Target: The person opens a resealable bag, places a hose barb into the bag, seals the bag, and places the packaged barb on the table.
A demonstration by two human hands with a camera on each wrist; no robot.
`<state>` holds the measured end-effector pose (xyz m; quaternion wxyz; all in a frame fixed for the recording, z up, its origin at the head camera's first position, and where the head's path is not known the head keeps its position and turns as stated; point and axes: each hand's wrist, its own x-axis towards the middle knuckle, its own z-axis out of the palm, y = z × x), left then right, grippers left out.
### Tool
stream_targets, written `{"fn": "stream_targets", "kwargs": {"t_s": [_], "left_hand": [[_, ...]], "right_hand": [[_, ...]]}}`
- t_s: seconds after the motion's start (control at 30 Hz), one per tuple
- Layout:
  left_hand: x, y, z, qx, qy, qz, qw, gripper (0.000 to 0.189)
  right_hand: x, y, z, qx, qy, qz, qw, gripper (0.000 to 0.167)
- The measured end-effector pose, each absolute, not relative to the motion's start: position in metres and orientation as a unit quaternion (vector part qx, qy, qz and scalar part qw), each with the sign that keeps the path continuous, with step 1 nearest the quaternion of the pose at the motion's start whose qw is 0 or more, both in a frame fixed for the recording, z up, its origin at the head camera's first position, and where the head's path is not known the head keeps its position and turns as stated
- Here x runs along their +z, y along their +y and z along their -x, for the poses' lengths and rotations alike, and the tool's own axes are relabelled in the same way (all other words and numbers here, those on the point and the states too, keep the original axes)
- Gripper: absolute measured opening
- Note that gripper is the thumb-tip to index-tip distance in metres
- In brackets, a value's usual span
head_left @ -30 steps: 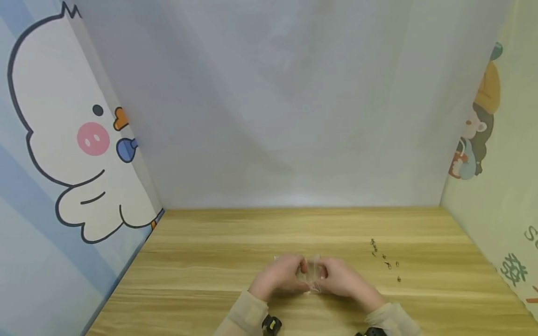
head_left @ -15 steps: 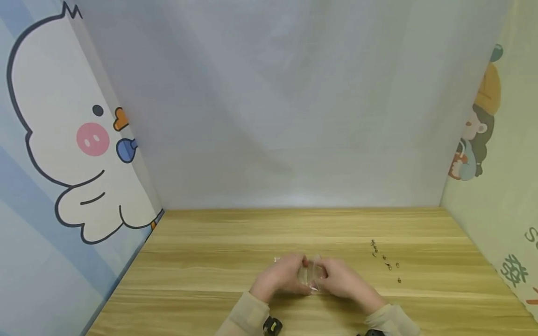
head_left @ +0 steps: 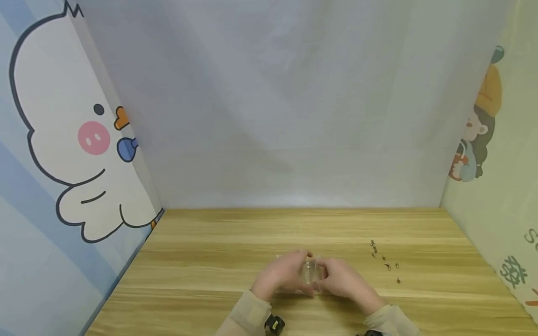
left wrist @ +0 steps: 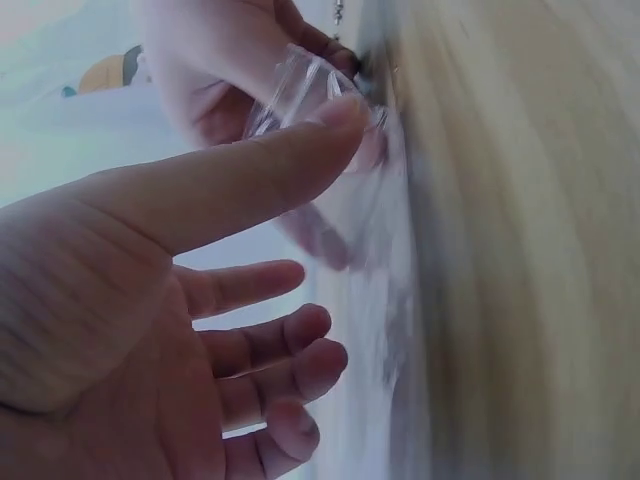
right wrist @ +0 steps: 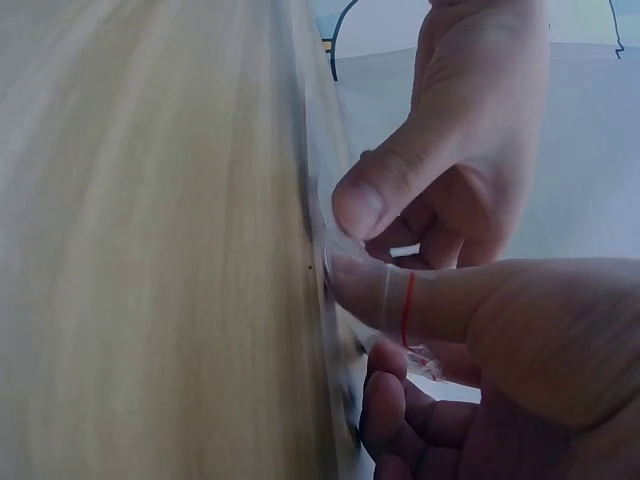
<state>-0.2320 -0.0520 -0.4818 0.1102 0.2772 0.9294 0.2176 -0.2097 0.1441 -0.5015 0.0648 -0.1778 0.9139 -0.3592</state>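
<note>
A clear plastic zip bag [head_left: 308,272], with a red line along its mouth in the right wrist view, lies low over the wooden table between both hands. My left hand [head_left: 283,274] is at its left side. In the left wrist view the left thumb [left wrist: 270,175] reaches onto the film, while the other fingers stay loosely bent and apart from it. My right hand [head_left: 344,280] holds the bag's mouth at the right; its thumb [right wrist: 440,300] shows behind the film, with fingers bent below. Whether anything is inside the bag cannot be told.
Several small metal pieces, perhaps screws, lie scattered on the table to the right, one small piece [head_left: 398,280] nearest the front. A pale curtain [head_left: 294,116] stands behind the wooden table [head_left: 201,261], with printed panels at both sides.
The left hand has shifted slightly right and its fingers have spread more around the bag. The right hand stays nearly in place at the bag's right side.
</note>
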Motion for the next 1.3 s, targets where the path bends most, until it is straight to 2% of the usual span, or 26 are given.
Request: {"fn": "stream_targets", "kwargs": {"t_s": [0.1, 0.23, 0.4, 0.73, 1.0, 1.3], "left_hand": [[-0.484, -0.050, 0.233, 0.201, 0.932, -0.285, 0.101, 0.094], [-0.488, -0.049, 0.238, 0.185, 0.931, -0.303, 0.080, 0.091], [-0.491, -0.051, 0.241, 0.210, 0.916, -0.328, 0.094, 0.091], [-0.496, -0.055, 0.242, 0.259, 0.902, -0.325, 0.112, 0.093], [-0.499, -0.055, 0.243, 0.276, 0.900, -0.315, 0.124, 0.097], [-0.500, -0.054, 0.244, 0.263, 0.905, -0.311, 0.122, 0.082]], "right_hand": [[-0.500, 0.144, 0.208, -0.352, 0.918, 0.172, 0.058, 0.027], [-0.502, 0.145, 0.209, -0.337, 0.924, 0.176, 0.039, 0.018], [-0.508, 0.149, 0.212, -0.338, 0.921, 0.191, 0.019, 0.012], [-0.502, 0.147, 0.211, -0.335, 0.919, 0.209, 0.021, 0.013], [-0.502, 0.144, 0.210, -0.336, 0.924, 0.180, 0.021, 0.024], [-0.500, 0.142, 0.207, -0.331, 0.923, 0.197, 0.019, 0.022]]}}
